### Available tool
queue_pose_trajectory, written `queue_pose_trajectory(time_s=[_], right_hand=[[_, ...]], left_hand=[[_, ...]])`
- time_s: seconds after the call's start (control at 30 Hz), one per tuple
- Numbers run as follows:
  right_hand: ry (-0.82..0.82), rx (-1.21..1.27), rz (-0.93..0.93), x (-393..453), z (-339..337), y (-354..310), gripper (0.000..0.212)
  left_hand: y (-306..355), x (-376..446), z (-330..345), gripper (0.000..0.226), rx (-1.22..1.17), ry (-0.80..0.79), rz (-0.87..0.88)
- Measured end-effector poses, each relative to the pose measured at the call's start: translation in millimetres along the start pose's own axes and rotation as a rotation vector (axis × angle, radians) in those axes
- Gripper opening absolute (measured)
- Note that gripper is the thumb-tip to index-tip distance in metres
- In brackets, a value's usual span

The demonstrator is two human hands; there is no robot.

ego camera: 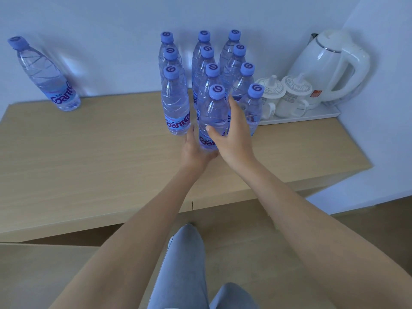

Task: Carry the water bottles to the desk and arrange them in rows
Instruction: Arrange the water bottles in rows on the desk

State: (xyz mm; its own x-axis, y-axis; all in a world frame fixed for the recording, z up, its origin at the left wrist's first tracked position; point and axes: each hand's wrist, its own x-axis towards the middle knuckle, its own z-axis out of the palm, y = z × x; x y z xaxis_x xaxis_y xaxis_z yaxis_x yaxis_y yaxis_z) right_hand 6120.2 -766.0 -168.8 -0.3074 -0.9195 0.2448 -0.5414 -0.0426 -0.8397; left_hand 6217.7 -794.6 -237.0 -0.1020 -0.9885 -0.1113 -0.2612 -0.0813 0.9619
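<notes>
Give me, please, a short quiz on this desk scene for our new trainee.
1. True or false: the kettle stands at the left end of the desk.
2. What do the left hand and right hand hold? A) the lone far-left bottle B) the middle row's front bottle C) nothing
3. How many bottles stand in the left row of the group?
Key: 1 false; 2 B; 3 three.

Rear bottles (201, 52) perhaps half hidden

Clear bottles (175, 101) with blue caps (171, 72) and labels, tan desk (89, 148), white kettle (330, 68)
</notes>
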Motion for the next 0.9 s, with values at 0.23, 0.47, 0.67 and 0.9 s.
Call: queue_pose_trajectory(time_s=[0.23, 0.47, 0.67, 0.9], right_hand=[[-0.013, 0.036, 0.014, -36, -16, -44, 0.064], [-0.170, 0.128, -0.021, -55, 10, -101, 0.060], [-0.290, 0.156, -0.043, -39, 86, -140, 0.063], [-0.340, 0.141, -0.034, 24, 211, -187, 0.064]], left_hand=[[20, -59, -36, 0.079, 0.007, 0.087, -0.033], [32, -109, -104, 0.074, -0.051, 0.240, -0.057], [19, -98, -185, 0.071, -0.089, 0.372, -0.113], [4, -21, -297, 0.071, -0.083, 0.415, -0.150]])
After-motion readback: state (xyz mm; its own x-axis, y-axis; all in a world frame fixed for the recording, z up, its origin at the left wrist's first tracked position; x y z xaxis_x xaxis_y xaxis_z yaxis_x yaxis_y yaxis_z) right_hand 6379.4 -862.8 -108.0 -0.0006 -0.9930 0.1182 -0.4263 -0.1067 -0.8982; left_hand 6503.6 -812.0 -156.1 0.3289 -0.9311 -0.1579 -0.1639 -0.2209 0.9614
